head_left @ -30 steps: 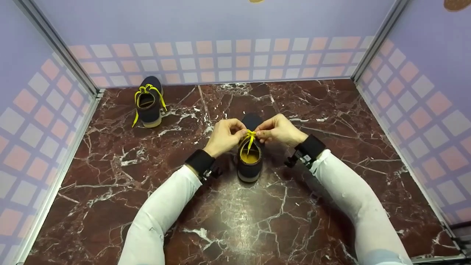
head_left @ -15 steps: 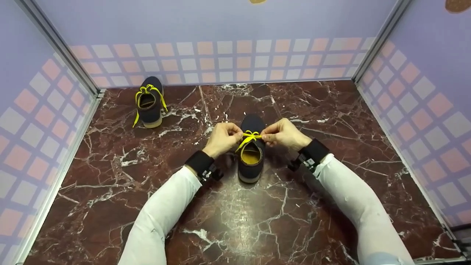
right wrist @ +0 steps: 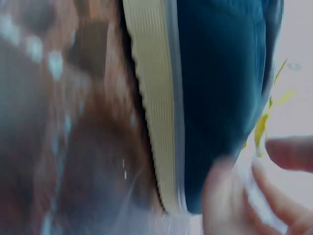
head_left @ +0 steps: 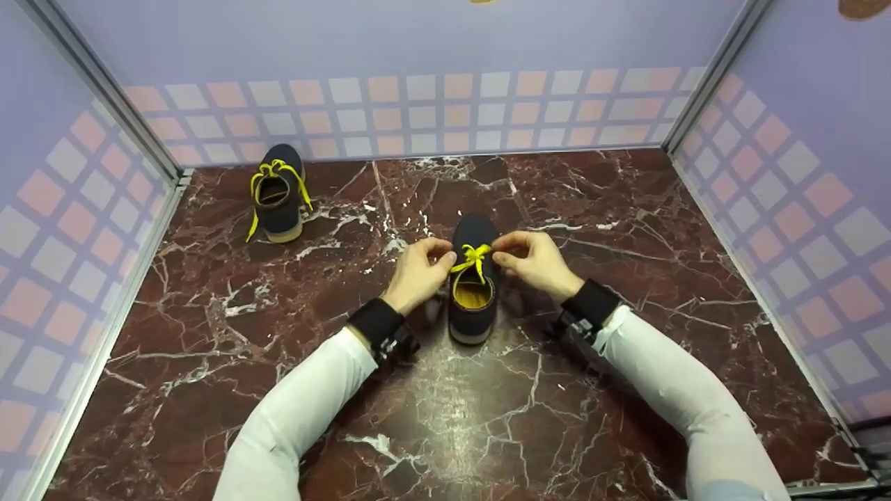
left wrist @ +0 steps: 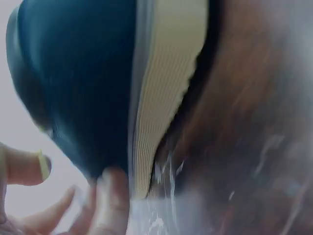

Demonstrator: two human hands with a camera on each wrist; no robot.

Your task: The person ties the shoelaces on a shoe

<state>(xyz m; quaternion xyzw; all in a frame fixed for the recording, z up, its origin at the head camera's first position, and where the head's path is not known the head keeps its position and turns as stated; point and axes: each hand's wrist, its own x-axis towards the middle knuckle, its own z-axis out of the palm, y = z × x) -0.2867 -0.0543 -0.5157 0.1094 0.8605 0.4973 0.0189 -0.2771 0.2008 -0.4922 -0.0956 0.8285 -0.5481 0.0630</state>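
A dark lace-up shoe (head_left: pixel 472 321) with a yellow insole stands upright on the marbled surface, toe pointing away. Its yellow lace (head_left: pixel 475 255) is tied in a small bow, one end hanging over the shoe's opening. At the bow's left is my left hand (head_left: pixel 416 271), thumb and fingers apart; the left wrist view shows a bit of yellow lace (left wrist: pixel 44 165) at the thumb tip. My right hand (head_left: pixel 541 263) is beside the bow's right, its thumb and fingers (right wrist: pixel 221 193) parted. Both wrist views show the shoe's dark side and cream ribbed sole (left wrist: pixel 168 73).
A second dark shoe (head_left: pixel 284 219), with a loosely looped yellow lace, stands at the back left near the wall. Pale walls with pink and white squares (head_left: pixel 457 111) enclose the dark red marbled surface (head_left: pixel 278 334) at the back and both sides.
My hands pinched the bow's loops and drew them outward. Now the fingers have parted from the loops, and the bow looks smaller. The hanging lace end has swung to the right.
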